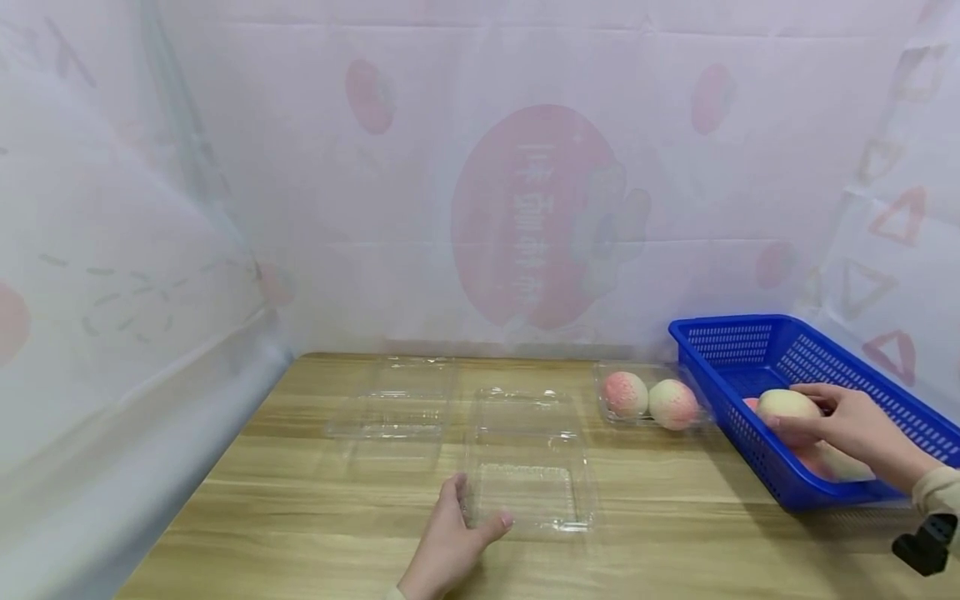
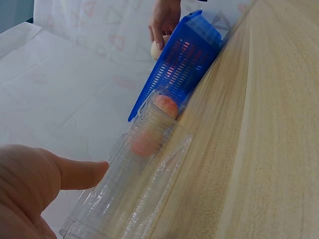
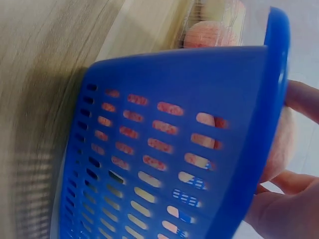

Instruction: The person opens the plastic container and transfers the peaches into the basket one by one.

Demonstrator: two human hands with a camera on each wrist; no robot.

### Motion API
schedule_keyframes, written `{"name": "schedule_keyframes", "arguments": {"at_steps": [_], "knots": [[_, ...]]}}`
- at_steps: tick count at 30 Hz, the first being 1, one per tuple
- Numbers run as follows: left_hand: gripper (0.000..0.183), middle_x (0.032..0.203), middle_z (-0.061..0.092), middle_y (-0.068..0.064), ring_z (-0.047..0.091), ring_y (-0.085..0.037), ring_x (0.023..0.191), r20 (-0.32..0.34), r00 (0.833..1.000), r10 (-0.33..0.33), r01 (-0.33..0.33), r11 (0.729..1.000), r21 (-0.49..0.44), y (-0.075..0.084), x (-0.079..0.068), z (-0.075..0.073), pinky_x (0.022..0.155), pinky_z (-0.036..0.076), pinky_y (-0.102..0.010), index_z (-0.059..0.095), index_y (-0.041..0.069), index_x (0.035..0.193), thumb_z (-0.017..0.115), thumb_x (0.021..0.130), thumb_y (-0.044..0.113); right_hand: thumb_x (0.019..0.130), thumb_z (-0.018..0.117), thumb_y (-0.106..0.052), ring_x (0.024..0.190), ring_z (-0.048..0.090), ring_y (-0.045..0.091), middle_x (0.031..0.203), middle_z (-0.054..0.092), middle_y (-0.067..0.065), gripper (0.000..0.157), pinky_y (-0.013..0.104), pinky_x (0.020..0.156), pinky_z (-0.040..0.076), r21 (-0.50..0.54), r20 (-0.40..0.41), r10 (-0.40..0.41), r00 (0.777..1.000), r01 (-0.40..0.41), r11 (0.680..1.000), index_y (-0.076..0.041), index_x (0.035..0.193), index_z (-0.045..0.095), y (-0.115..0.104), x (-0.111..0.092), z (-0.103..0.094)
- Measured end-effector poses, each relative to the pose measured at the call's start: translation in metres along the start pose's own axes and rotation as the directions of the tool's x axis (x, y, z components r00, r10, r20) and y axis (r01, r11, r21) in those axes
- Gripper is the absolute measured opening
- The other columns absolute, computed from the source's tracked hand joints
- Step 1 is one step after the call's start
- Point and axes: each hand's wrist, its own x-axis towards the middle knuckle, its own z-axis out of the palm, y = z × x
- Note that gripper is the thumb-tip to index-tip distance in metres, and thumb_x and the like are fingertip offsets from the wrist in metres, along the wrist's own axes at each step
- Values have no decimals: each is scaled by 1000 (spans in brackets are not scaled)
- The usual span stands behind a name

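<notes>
My right hand (image 1: 847,425) holds a pale yellow and pink peach (image 1: 787,406) over the blue basket (image 1: 742,440), fingers and thumb on either side of it. More peaches (image 1: 832,461) lie beneath it in the basket. In the right wrist view, the basket's slotted wall (image 3: 149,124) covers part of the held peach (image 3: 280,147). My left hand (image 1: 453,533) is at the near left corner of an opened clear plastic box (image 1: 525,500), its thumb out straight along the front edge. The thumb (image 2: 82,173) shows right beside the box's rim in the left wrist view.
Two peaches (image 1: 626,394) sit in another clear box (image 1: 603,408) against the basket's left side. A further opened clear box (image 1: 390,417) stands at the back left of the wooden table (image 1: 300,517). Printed white sheeting (image 1: 360,250) encloses the back and sides.
</notes>
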Motion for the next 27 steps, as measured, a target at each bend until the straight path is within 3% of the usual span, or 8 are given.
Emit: {"name": "schedule_keyframes", "arguments": {"at_steps": [11,21,24,27], "knots": [[99,149,22,-40,28,-58,131,-8,1000,-15,15,1000,8,0,1,0,104,30,-65,18,-16,145,79,84,33,91,69,-45,100,56,45,119,53,40,89,39,68,52,-40,-43,-22,999,20,999,22,138,34,-2,-1,-3],[98,149,23,-39,28,-57,132,-7,1000,-29,29,999,25,1,2,0,104,30,-66,19,-15,145,79,85,34,91,69,-44,97,57,42,112,59,33,79,33,66,50,-28,-116,-28,993,25,999,19,131,44,-6,-1,-2],[99,149,22,-40,26,-58,132,1,1000,-31,31,999,19,1,2,-1,104,30,-66,18,-16,145,78,85,34,93,66,-45,104,53,49,120,54,39,80,44,73,52,-10,-105,-18,994,17,1000,20,134,42,-7,-3,-3],[99,149,21,-40,26,-58,133,6,1000,-30,30,999,16,1,1,-1,104,29,-66,18,-16,145,78,85,35,95,61,-49,113,45,55,129,46,42,82,60,82,46,12,-110,4,994,-2,1000,19,135,40,-9,-5,-7]]}}
